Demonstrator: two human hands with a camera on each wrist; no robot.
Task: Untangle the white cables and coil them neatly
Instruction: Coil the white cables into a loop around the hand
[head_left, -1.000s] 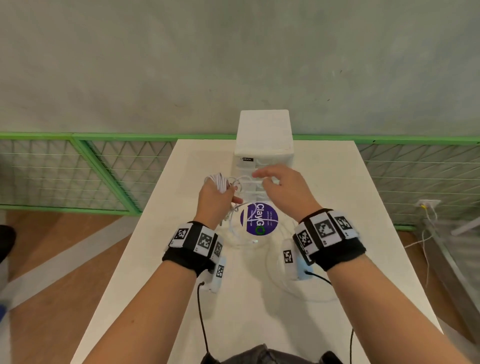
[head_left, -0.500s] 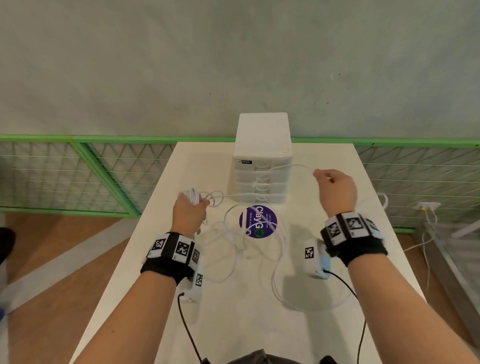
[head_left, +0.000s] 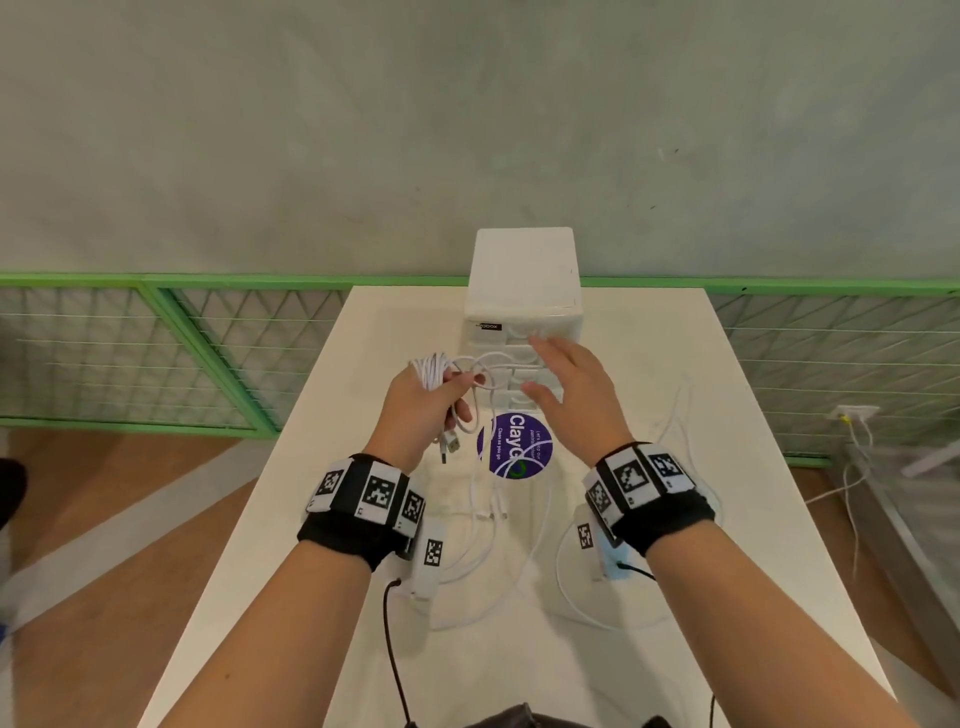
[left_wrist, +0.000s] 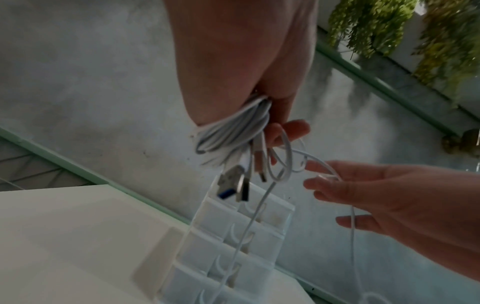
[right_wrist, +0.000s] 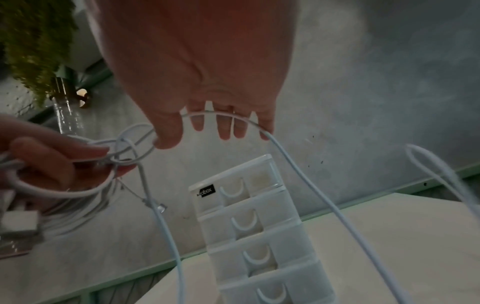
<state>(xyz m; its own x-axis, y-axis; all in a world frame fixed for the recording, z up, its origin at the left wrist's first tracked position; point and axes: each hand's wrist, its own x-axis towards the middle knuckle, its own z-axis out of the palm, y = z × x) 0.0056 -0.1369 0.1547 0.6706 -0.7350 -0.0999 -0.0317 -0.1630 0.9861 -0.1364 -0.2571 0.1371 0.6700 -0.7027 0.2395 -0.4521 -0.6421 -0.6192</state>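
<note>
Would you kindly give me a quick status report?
Left hand grips coiled white cables. Right hand open, strand draped over fingers. Loose cable on table.

You face grey concrete wall (head_left: 467, 114). White table (head_left: 649, 649) butts against it. Green-framed mesh fence (head_left: 156, 353) runs along wall base, both sides of table. Wood floor (head_left: 104, 571) left of table, pale stripe across it. Wall socket (head_left: 854, 413) right of table. Hanging greenery (left_wrist: 415, 30) high above fence.

A bare workspace is showing: concrete wall (head_left: 467, 130) beyond the hands, green mesh fencing (head_left: 156, 353), white table (head_left: 727, 519) beneath them.
</note>
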